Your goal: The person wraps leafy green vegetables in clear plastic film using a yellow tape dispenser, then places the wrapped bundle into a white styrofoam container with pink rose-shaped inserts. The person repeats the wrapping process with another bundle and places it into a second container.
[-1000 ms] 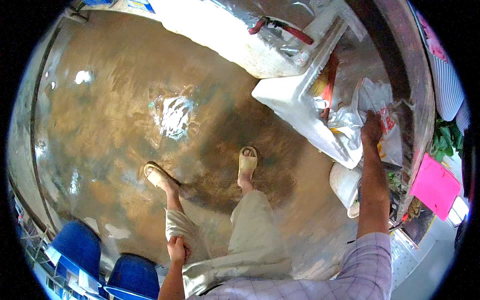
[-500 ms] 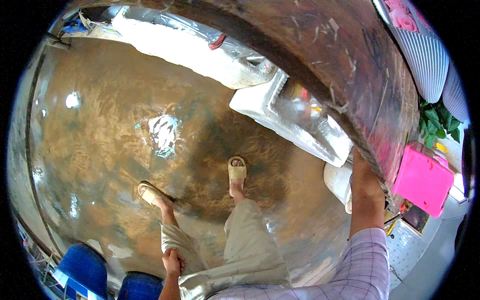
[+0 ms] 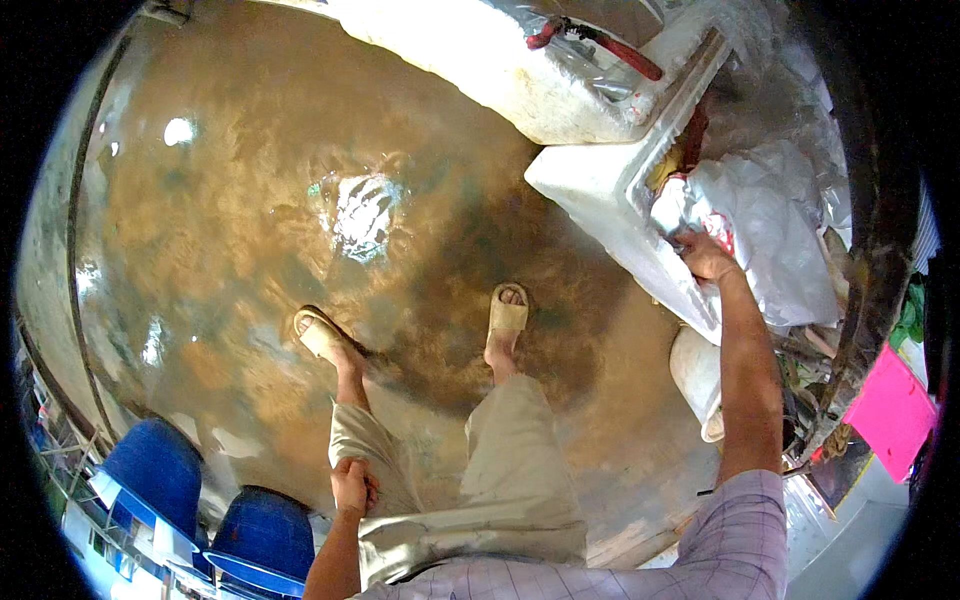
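My right hand [image 3: 707,257] reaches into a white foam box [image 3: 600,185], just inside its near rim. Its fingers are bent and partly hidden against a white plastic bag [image 3: 775,200] with red on it; what they grip does not show. Down by the trouser leg [image 3: 385,450], my left hand [image 3: 352,487] is curled into a loose fist with nothing visible in it. Beyond the right hand, something yellow [image 3: 664,168] and something dark red [image 3: 695,135] lie in the box.
Red-handled pliers [image 3: 625,58] lie on a second foam box [image 3: 470,60]. A white bucket [image 3: 697,380] stands below the right forearm. Blue tubs [image 3: 155,470] are at lower left, a bright pink panel [image 3: 893,412] at right. The brown floor [image 3: 220,230] looks shiny.
The view has shifted right, and the brown tabletop no longer covers the foam box. My right hand, hidden under that top before, now shows in the box. My left hand stays curled at the leg.
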The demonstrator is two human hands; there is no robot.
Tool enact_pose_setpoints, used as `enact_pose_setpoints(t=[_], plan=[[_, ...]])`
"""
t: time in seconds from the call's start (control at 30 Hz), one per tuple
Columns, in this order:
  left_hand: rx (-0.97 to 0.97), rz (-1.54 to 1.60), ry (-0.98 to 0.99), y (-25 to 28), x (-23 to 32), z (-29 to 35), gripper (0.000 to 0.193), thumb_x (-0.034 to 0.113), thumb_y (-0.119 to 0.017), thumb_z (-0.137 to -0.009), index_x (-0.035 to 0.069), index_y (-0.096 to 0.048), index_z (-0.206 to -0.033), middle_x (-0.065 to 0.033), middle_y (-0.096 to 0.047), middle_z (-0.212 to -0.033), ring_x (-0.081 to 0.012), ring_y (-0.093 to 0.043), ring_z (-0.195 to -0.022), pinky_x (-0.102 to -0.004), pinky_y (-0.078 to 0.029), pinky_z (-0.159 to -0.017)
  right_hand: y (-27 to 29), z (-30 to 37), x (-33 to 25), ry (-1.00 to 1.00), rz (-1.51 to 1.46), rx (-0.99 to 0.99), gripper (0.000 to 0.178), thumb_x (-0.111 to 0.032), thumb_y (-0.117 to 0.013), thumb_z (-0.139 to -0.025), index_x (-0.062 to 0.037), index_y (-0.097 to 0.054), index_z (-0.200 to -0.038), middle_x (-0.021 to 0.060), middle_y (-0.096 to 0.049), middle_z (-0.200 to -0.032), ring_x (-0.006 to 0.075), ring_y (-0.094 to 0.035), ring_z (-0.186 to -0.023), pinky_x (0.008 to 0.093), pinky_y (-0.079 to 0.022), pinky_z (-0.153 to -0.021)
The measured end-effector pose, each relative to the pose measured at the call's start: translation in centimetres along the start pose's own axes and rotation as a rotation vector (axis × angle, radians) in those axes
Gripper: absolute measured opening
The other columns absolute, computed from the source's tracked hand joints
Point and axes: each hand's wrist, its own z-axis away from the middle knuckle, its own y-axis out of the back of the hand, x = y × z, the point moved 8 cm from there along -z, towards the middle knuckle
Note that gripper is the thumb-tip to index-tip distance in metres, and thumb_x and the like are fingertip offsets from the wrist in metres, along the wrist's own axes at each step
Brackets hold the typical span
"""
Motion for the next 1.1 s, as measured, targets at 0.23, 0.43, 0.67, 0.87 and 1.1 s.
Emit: enact_pose_setpoints(t=[0.23, 0.43, 0.67, 0.87, 1.1], plan=[[-0.047, 0.041, -0.053, -0.1, -1.2, -0.5, 0.019, 0.021, -0.051, -0.086, 0.003, -0.056, -0.088, -0.0091, -0.054, -0.054, -0.0163, -0.045, -0.033, -0.0309, -0.032, -0.029, 9.0, -3.6, -10.9, -0.138, -0.047, 0.233, 0.045, -0.022, -0.062, -0.081, -0.0077, -0.058, -0.124, 0.0203, -0.056, -0.126, 0.0374, -0.053, -0.117, 0.0414, -0.042, -0.099], [0.017, 0.023, -0.038, -0.5, -0.4, 0.3, 0.020, 0.022, -0.052, -0.088, 0.003, -0.055, -0.086, -0.0086, -0.054, -0.053, -0.0161, -0.045, -0.033, -0.0301, -0.031, -0.029, 6.0, -7.6, -9.5, -0.170, -0.164, 0.226, 0.046, -0.023, -0.061, -0.082, -0.0075, -0.057, -0.125, 0.0198, -0.055, -0.127, 0.0366, -0.051, -0.118, 0.0408, -0.041, -0.100], [-0.003, 0.043, -0.156, -1.2, -1.1, 0.0, 0.022, 0.024, -0.052, -0.090, 0.002, -0.056, -0.090, -0.0082, -0.053, -0.052, -0.0159, -0.043, -0.031, -0.0301, -0.030, -0.028, 4.6, -5.4, -7.0, 0.010, -0.367, 0.244, 0.047, -0.023, -0.060, -0.083, -0.0073, -0.055, -0.127, 0.0192, -0.055, -0.128, 0.0356, -0.050, -0.120, 0.0400, -0.040, -0.102], [0.030, 0.016, -0.154, -1.2, -1.3, -0.1, 0.026, 0.027, -0.051, -0.090, 0.002, -0.055, -0.094, -0.0091, -0.053, -0.053, -0.0151, -0.042, -0.031, -0.0296, -0.029, -0.027, 6.2, -3.5, -3.5, -0.124, -0.450, 0.581, 0.047, -0.023, -0.059, -0.084, -0.0072, -0.053, -0.128, 0.0186, -0.054, -0.129, 0.0347, -0.049, -0.122, 0.0393, -0.038, -0.103], [0.019, 0.018, -0.148, -2.1, -1.0, 0.3, 0.024, 0.026, -0.050, -0.089, 0.003, -0.055, -0.094, -0.0081, -0.052, -0.052, -0.0156, -0.042, -0.031, -0.0293, -0.029, -0.027, 5.3, -1.7, -2.3, -0.166, -0.510, 0.778, 0.048, -0.023, -0.058, -0.085, -0.0070, -0.051, -0.130, 0.0180, -0.054, -0.131, 0.0338, -0.048, -0.124, 0.0385, -0.037, -0.104]])
